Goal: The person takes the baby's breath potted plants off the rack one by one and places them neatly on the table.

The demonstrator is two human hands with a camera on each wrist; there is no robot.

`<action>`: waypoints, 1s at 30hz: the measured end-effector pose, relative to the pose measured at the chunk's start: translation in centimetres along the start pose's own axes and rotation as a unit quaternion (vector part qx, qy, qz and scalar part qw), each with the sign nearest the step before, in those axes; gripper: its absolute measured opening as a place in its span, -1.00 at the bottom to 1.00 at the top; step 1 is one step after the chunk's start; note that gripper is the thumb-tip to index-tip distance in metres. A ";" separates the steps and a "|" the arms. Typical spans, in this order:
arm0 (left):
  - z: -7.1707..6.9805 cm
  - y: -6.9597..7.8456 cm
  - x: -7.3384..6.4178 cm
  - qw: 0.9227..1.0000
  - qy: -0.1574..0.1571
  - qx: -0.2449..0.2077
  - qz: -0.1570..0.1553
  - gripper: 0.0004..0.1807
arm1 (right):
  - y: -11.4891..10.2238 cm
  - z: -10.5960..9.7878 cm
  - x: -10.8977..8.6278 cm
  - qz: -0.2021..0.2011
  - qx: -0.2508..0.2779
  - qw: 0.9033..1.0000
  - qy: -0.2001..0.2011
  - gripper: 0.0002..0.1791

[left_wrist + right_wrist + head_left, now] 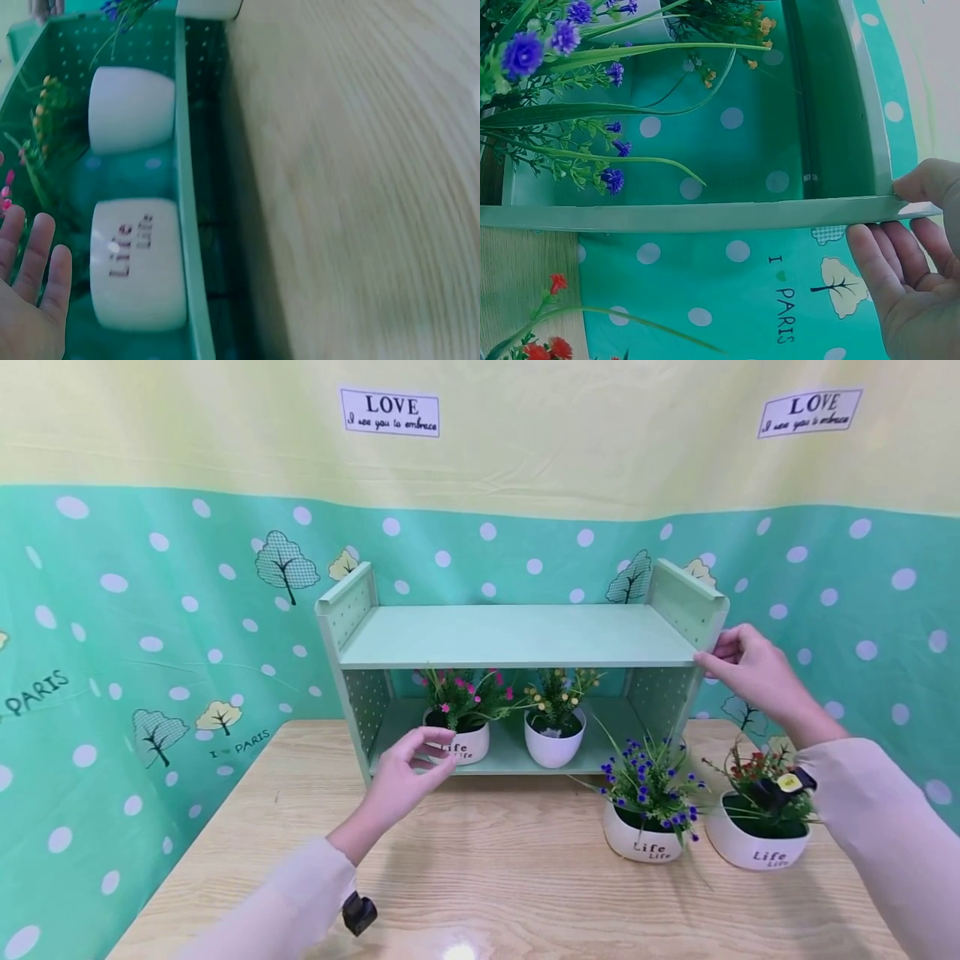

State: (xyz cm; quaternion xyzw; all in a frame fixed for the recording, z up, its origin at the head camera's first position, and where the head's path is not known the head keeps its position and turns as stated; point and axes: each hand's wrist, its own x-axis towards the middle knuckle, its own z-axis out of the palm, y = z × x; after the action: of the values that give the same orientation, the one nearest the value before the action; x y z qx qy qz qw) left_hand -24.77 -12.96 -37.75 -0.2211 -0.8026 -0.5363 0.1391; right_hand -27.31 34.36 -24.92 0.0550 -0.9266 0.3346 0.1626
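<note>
A pale green two-tier shelf [495,635] stands on the wooden table. My right hand [750,672] grips the front edge of its right side panel, thumb on the inner side and fingers [877,262] on the outer side. Before the lower tier hovers my left hand [408,764], its fingers loosely extended in the left wrist view and holding nothing. Beside it, a white "Life" pot with pink flowers [468,750] sits on the lower tier. To the right of that pot is a white pot with yellow flowers [555,743].
On the table at the shelf's front right stand a white pot with blue-purple flowers [645,837] and a white pot with red flowers [757,843]. Behind is a green and yellow curtain [480,552] with dots and trees. The wooden table [480,860] extends in front.
</note>
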 end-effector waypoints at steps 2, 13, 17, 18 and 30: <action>0.7 0.0 0.0 1.000 -0.013 -0.009 0.003 -0.65 | 0.0 0.0 0.0 -0.001 -0.001 1.000 0.001 -0.30; 4.6 -0.6 1.0 0.998 -0.059 -0.026 -0.015 -0.58 | 0.3 0.1 0.0 -0.006 -0.002 1.000 0.011 -0.33; 5.9 -1.2 1.8 0.996 -0.068 -0.041 -0.035 -0.54 | 0.3 0.1 -0.1 -0.006 -0.002 1.000 0.011 -0.34; 6.2 -1.3 2.0 0.996 -0.071 -0.046 -0.041 -0.52 | 0.3 0.1 -0.1 -0.006 -0.003 1.000 0.012 -0.35; 10.0 -1.8 4.4 0.988 -0.086 -0.081 -0.102 -0.15 | 0.2 0.2 -0.2 -0.003 0.002 1.000 0.012 -0.32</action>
State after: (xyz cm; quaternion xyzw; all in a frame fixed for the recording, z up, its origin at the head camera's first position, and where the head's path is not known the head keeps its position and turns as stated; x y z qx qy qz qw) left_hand -29.33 -3.45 -41.04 -0.1940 -0.7836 -0.5901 -0.0040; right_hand -27.16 34.38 -25.23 0.0541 -0.9237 0.3365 0.1750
